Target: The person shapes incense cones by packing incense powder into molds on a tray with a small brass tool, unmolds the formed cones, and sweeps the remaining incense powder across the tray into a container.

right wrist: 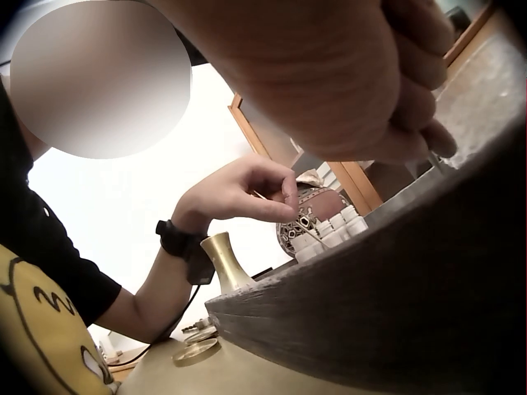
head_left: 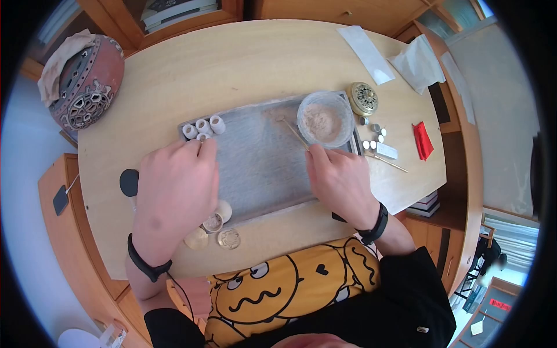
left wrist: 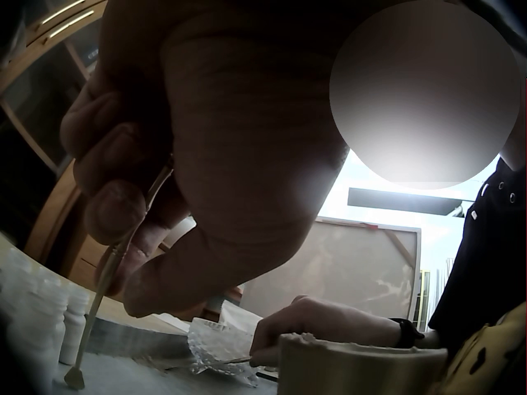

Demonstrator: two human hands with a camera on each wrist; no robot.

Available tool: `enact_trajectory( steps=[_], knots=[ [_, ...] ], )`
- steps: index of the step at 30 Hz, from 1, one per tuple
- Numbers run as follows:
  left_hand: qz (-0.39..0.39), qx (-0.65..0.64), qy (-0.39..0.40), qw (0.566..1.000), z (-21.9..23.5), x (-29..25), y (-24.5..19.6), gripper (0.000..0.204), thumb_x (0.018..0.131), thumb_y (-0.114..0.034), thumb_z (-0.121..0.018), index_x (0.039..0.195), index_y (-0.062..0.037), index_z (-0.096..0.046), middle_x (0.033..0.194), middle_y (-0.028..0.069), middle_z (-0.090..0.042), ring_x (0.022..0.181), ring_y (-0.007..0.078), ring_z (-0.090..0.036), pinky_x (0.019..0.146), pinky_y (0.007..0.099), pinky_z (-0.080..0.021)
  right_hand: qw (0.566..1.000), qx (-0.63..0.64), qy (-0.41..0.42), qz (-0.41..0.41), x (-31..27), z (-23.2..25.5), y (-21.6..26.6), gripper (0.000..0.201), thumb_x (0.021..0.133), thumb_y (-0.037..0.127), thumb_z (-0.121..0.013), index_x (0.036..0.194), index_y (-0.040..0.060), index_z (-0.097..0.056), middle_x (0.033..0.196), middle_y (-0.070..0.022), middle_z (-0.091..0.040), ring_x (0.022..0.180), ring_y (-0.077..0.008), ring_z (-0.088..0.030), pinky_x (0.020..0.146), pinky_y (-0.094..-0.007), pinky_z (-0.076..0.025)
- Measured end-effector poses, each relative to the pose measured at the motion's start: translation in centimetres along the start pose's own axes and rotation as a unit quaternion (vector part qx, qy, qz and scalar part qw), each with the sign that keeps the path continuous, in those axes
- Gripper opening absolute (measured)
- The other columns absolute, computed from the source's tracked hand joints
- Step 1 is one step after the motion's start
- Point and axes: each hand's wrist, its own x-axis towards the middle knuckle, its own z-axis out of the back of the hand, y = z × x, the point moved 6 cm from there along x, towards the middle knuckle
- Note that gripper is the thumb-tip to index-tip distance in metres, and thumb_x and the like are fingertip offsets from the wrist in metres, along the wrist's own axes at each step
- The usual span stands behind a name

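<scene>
My left hand [head_left: 180,180] pinches a thin stick with a small flat spade tip, a little spatula [left wrist: 100,300]. Its tip is low over the grey wooden tray [head_left: 255,168], beside several small white bottles [head_left: 217,124]. My right hand [head_left: 342,180] grips a second slender stick tool [head_left: 295,132] at the tray's right side. That tool's end reaches a faint patch of powder [head_left: 281,115] on the tray. Just beyond this hand, a clear textured bowl [head_left: 350,113] holds pinkish-beige powder [head_left: 324,124].
Near the front left edge stand a gold flared cup [right wrist: 226,263] and round gold lids [head_left: 228,238]. At right are a brass pierced-lid burner [head_left: 364,98], small jars, a thin brass stick [head_left: 387,162] and a red pouch [head_left: 423,141]. A round openwork pot [head_left: 107,72] stands back left.
</scene>
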Motion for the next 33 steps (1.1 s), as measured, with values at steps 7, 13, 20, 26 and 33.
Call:
enact_trajectory(
  steps=[7, 13, 20, 26, 33],
  knots=[
    [-0.007, 0.022, -0.001, 1.0, -0.1, 0.2, 0.3, 0.009, 0.074, -0.007, -0.067, 0.078, -0.0046, -0.059, 0.071, 0.0097, -0.063, 0.069, 0.0283, -0.065, 0.06, 0.0418, -0.052, 0.995, 0.032, 0.082, -0.038, -2.2, 0.6, 0.3, 0.008, 0.087, 0.006, -0.066, 0.084, 0.0052, -0.058, 0.058, -0.009, -0.057, 0.052, -0.029, -0.061, 0.046, -0.0396, -0.046],
    [-0.006, 0.01, -0.01, 1.0, 0.0, 0.1, 0.3, 0.009, 0.073, -0.007, -0.067, 0.077, -0.0043, -0.059, 0.071, 0.0092, -0.063, 0.068, 0.0281, -0.065, 0.061, 0.041, -0.053, 0.991, 0.08, 0.091, -0.051, -2.1, 0.2, 0.0, 0.008, 0.086, 0.005, -0.063, 0.093, 0.0018, -0.061, 0.069, -0.0141, -0.065, 0.055, -0.0337, -0.062, 0.052, -0.0415, -0.051],
    [-0.008, 0.003, -0.015, 1.0, 0.2, 0.1, 0.3, 0.008, 0.072, -0.006, -0.065, 0.079, -0.0035, -0.061, 0.071, 0.0093, -0.063, 0.069, 0.0283, -0.066, 0.061, 0.0405, -0.053, 0.967, 0.194, 0.125, -0.104, -2.1, 0.5, -1.0, 0.013, 0.09, 0.006, -0.065, 0.1, -0.0004, -0.063, 0.066, -0.0148, -0.065, 0.057, -0.0309, -0.064, 0.055, -0.0377, -0.051],
    [-0.012, 0.0, -0.033, 0.999, 0.1, 0.1, 0.5, 0.008, 0.07, -0.004, -0.064, 0.078, -0.0025, -0.061, 0.07, 0.0103, -0.063, 0.067, 0.0291, -0.066, 0.061, 0.0407, -0.053, 0.896, 0.329, 0.218, -0.205, -3.0, -0.3, -3.3, 0.021, 0.093, 0.008, -0.065, 0.11, -0.0043, -0.065, 0.068, -0.0115, -0.067, 0.058, -0.0167, -0.065, 0.057, -0.0284, -0.049],
    [-0.017, -0.003, -0.021, 1.0, 0.0, 0.2, 0.4, 0.009, 0.069, -0.004, -0.064, 0.078, -0.0025, -0.061, 0.071, 0.0109, -0.064, 0.067, 0.0294, -0.066, 0.061, 0.0404, -0.053, 0.778, 0.514, 0.272, -0.236, -4.1, -1.6, -4.0, 0.025, 0.097, 0.012, -0.064, 0.115, -0.0043, -0.064, 0.074, -0.0045, -0.068, 0.068, -0.0063, -0.061, 0.061, -0.0269, -0.047]
  ],
)
